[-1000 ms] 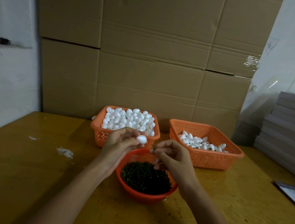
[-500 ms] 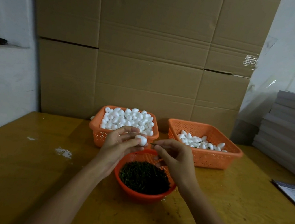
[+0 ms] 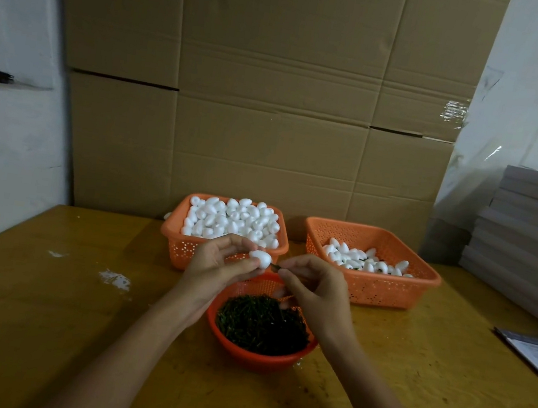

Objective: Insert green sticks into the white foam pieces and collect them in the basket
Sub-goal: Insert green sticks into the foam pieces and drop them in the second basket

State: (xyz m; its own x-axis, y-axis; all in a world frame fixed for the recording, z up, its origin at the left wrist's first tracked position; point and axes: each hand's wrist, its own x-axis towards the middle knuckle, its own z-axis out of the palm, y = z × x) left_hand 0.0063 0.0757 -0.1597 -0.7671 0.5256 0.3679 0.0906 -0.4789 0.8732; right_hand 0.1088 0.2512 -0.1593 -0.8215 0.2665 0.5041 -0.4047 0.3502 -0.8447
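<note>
Since one second ago, both hands have lifted slightly and drawn together. Left hand (image 3: 218,262) pinches a foam piece (image 3: 260,259), white and egg-shaped, between thumb and fingertips. Right hand (image 3: 316,290) pinches a green stick (image 3: 275,267), thin and dark, tip at the foam piece's right end; entry cannot be told. Yellow wooden table (image 3: 36,326); cardboard boxes (image 3: 275,101) behind. Red bowl (image 3: 256,361) of sticks sits just below the grip. Full basket (image 3: 171,238) lies beyond the left hand, collecting basket (image 3: 387,289) beyond the right.
</note>
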